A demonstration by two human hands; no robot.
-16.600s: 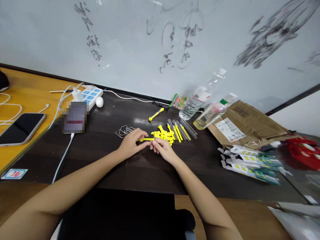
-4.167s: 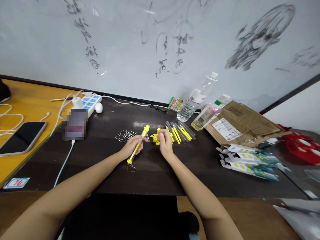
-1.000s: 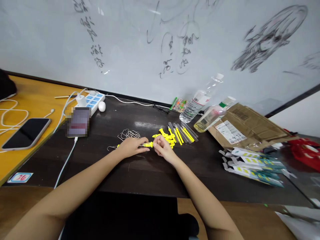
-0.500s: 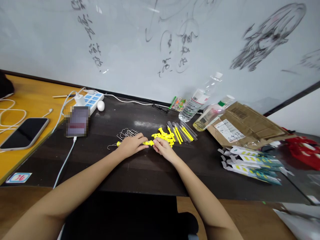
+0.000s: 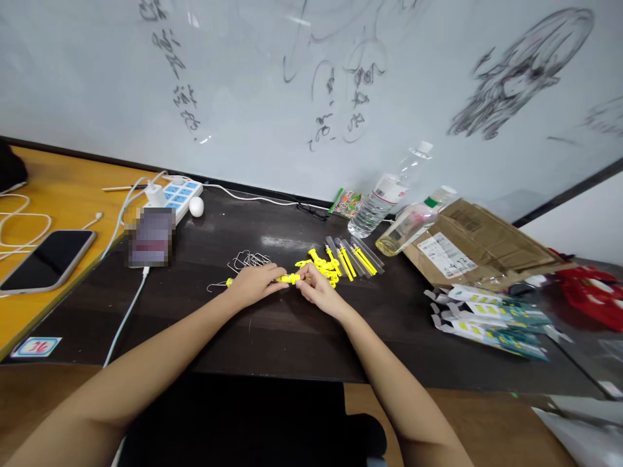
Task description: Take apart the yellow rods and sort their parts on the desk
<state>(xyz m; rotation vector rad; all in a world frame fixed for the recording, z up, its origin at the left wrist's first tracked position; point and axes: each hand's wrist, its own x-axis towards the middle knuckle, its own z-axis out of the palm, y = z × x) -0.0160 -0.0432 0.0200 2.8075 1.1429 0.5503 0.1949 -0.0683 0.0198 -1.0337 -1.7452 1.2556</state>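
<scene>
A slim yellow tube with a wire hook (image 5: 291,279) lies level between my hands, its thin metal hook sticking out at the left end. My left hand (image 5: 256,283) is wrapped over its middle, hiding most of the shaft. At the right end, my right hand (image 5: 318,290) has thumb and fingers pinched at the yellow tip. Right behind that hand is a pile of small yellow plastic parts (image 5: 321,263). Several bent wire hooks (image 5: 248,260) lie behind my left hand. Clear tubes with yellow strips (image 5: 357,257) rest right of the pile.
A water bottle (image 5: 377,206) and an oil-coloured bottle (image 5: 406,228) stand at the back right, by a cardboard parcel (image 5: 479,243). Flattened boxes (image 5: 491,321) lie at right. On the left are a power strip (image 5: 182,194), a charging phone (image 5: 150,237) and another phone (image 5: 48,259).
The tube and my left hand have shifted slightly left. My right hand's fingers have changed their hold a little at the right tip.
</scene>
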